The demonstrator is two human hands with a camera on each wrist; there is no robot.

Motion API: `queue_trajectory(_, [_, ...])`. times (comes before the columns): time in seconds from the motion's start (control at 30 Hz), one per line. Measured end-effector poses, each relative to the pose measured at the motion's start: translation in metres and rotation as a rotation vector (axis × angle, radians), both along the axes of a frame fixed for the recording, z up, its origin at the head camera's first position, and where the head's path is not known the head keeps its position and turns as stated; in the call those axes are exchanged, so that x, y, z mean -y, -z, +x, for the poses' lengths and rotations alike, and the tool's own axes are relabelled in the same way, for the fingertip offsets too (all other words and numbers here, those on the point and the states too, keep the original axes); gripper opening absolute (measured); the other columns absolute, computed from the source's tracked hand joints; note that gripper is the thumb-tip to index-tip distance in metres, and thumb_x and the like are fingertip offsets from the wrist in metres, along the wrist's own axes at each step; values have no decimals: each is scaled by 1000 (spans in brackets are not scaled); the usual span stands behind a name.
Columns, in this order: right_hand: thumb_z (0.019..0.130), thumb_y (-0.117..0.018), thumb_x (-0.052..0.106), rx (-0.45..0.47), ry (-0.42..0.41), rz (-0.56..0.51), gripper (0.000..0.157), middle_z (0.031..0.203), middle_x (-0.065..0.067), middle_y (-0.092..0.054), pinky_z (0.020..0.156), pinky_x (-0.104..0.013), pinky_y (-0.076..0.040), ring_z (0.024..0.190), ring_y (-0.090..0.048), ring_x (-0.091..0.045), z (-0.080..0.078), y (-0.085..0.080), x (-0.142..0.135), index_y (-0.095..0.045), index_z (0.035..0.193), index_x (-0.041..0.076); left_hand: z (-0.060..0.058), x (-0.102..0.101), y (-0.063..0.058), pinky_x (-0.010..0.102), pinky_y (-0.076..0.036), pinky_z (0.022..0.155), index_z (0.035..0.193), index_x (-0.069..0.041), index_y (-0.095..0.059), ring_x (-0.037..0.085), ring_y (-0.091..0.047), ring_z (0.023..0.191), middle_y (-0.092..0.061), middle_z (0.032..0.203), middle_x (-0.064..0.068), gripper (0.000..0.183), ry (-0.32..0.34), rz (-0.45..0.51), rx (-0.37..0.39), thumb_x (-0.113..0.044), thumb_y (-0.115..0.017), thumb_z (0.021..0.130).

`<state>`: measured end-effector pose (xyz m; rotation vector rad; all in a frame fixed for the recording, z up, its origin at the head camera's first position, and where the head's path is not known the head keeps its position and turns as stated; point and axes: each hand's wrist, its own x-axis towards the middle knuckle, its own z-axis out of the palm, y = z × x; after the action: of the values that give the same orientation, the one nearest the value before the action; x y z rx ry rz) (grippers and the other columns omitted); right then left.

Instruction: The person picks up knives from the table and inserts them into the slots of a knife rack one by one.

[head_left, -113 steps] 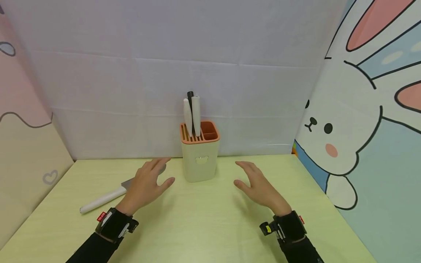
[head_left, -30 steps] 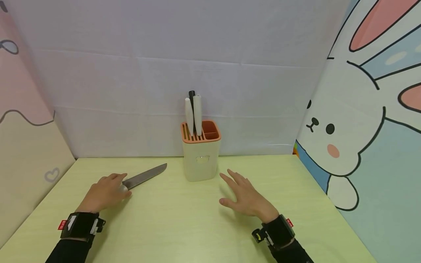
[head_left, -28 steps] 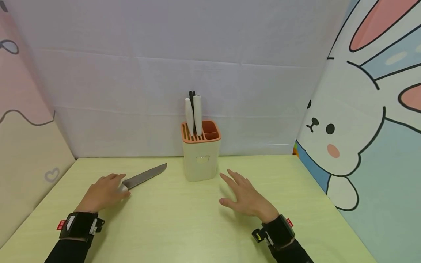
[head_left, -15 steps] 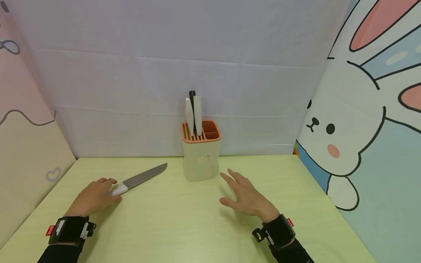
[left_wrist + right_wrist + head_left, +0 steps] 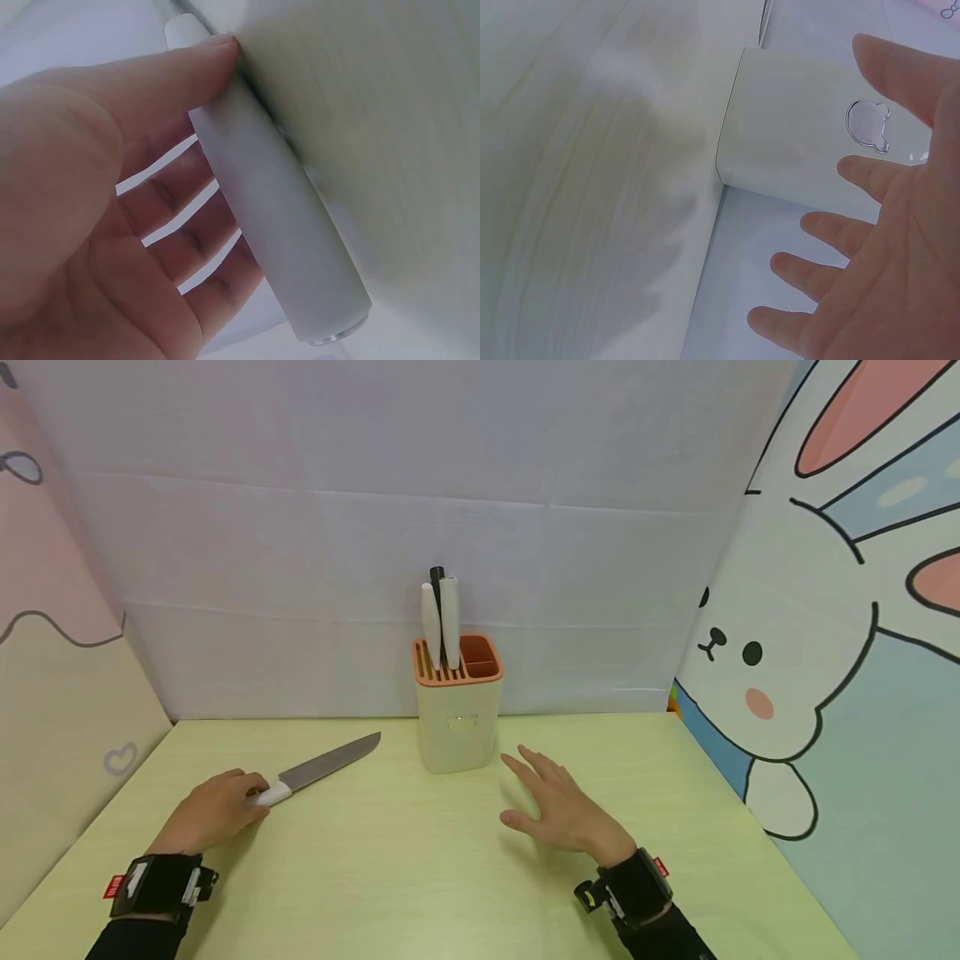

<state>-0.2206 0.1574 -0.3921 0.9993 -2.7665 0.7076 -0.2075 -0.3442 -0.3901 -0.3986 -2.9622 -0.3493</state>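
A kitchen knife with a white handle and a broad grey blade lies at the left of the table, its tip toward the back. My left hand grips the handle near its middle. In the left wrist view the thumb lies across the white handle and the fingers curl in from the other side. My right hand hovers with spread fingers, holding nothing, just right of a knife block. That block is cream with an orange slotted top; two white handles and a black handle stick up from it.
The pale wood-look table ends at a white cloth backdrop close behind the knife block. A rabbit-printed panel stands along the right side and a pink and cream panel along the left.
My left hand has moved back from above the blade's base to the knife's handle, and its fingers have curled in on it. The knife lies in the same place; my right hand is almost still.
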Motion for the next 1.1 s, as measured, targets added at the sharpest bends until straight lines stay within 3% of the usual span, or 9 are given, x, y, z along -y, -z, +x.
queue_trajectory(0.33, [91,-57,54,12,2,-4,76,154,-16,-20,106,-63,-18,138,-20,-32,1,0,1,-25,151,20,0,0,2,40,-48,61,102,-7,-66,18,-57,76,-62,89,1,28,13,-9,-38,-16,-78,79])
queue_trajectory(0.7, [92,-56,55,24,5,10,76,155,-14,-19,107,-62,-18,139,-18,-31,0,0,0,-23,152,22,0,3,5,39,-48,61,104,-12,-66,17,-59,80,-63,92,-2,28,18,12,-7,-21,-77,80])
queue_trajectory(1.1, [92,-57,53,42,8,7,75,155,-11,-17,108,-62,-16,139,-17,-30,1,-1,1,-23,152,22,1,-7,-1,34,-46,64,105,-15,-66,10,-55,80,-62,95,-6,28,114,37,15,-22,-77,80])
